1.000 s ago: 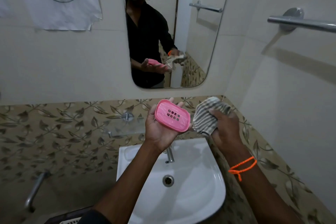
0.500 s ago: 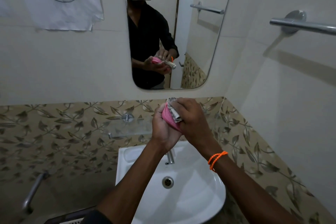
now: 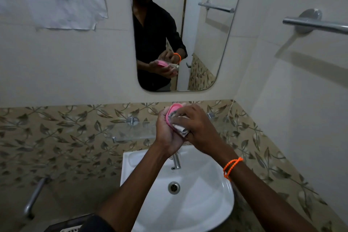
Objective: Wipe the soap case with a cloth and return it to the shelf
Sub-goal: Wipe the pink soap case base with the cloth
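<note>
1. The pink soap case [image 3: 174, 112] is held in the air above the basin, tipped on edge, just in front of the leaf-patterned wall tiles [image 3: 62, 133].
2. The left hand [image 3: 166, 133] cups the case from below and behind, fingers wrapped around it.
3. The right hand [image 3: 197, 124] presses a striped cloth [image 3: 180, 129] against the case's open face; both hands are together, clamped on case and cloth.
4. An orange cord [image 3: 232, 167] circles the right wrist.
5. At 9 o'clock from the hands, a glass shelf [image 3: 131, 131] on metal pegs runs along the tiled band, partly behind the hands.
6. At 6 o'clock sits a white basin [image 3: 216, 199] with a chrome tap [image 3: 176, 160] and a drain [image 3: 173, 187].
7. At 12 o'clock a mirror [image 3: 207, 43] shows the person in a dark shirt and white headset.
8. At 2 o'clock a chrome towel bar [image 3: 316, 24] is fixed to the plain side wall.
9. At 10 o'clock a creased paper sheet [image 3: 56, 0] hangs on the wall.
</note>
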